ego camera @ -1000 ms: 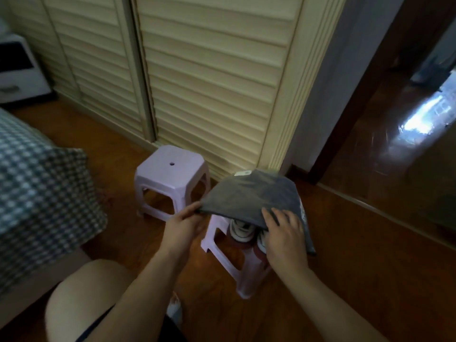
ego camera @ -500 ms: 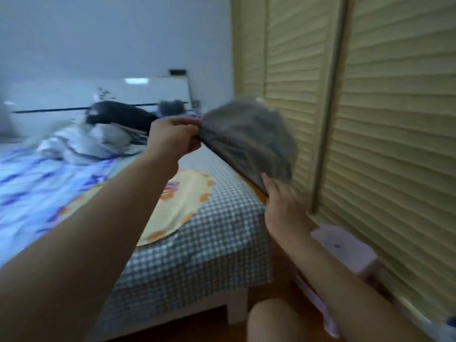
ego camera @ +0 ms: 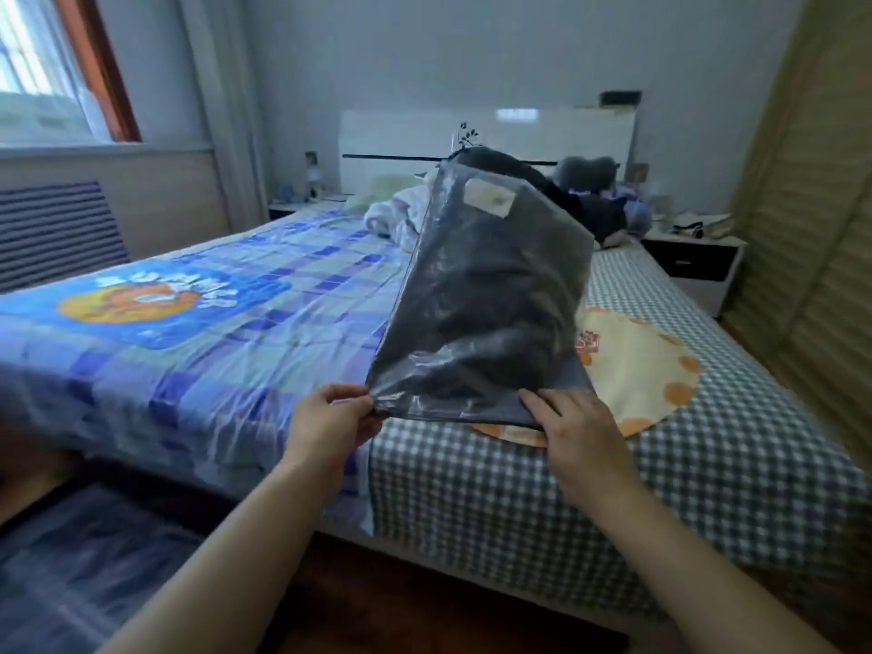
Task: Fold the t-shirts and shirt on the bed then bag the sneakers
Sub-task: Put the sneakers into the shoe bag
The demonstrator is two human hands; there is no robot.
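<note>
Left hand: your left hand (ego camera: 330, 424) sits at lower centre of the frame, thumb and curled fingers (ego camera: 347, 394) pinching the near left corner of the bag
Right hand: your right hand (ego camera: 578, 429) is just right of it, fingers laid fairly straight over the near right corner of the bag; you cannot tell from here whether the thumb closes underneath
Bag: the grey see-through plastic bag (ego camera: 486, 295) is held up in the centre of the frame, tilted away from you over the foot of the bed, its near edge between your two hands
Label: a pale rectangular label (ego camera: 488, 198) sits near the far top edge of the bag
Bag contents: something dark shows through the plastic, but what it is you cannot tell
Bed: the bed (ego camera: 708, 464) fills the middle of the frame, with a green checked cover on the right half
Blue sheet: a blue plaid sheet (ego camera: 212, 323) with an orange print covers the left half
Round cloth: a cream cloth with orange spots (ego camera: 632, 370) lies on the checked cover, partly under the bag
Far end: rumpled white bedding (ego camera: 396, 219) and dark clothes (ego camera: 594, 210) are piled by the headboard (ego camera: 401, 134), upper centre
Right edge: louvred wardrobe doors (ego camera: 811, 228)
</note>
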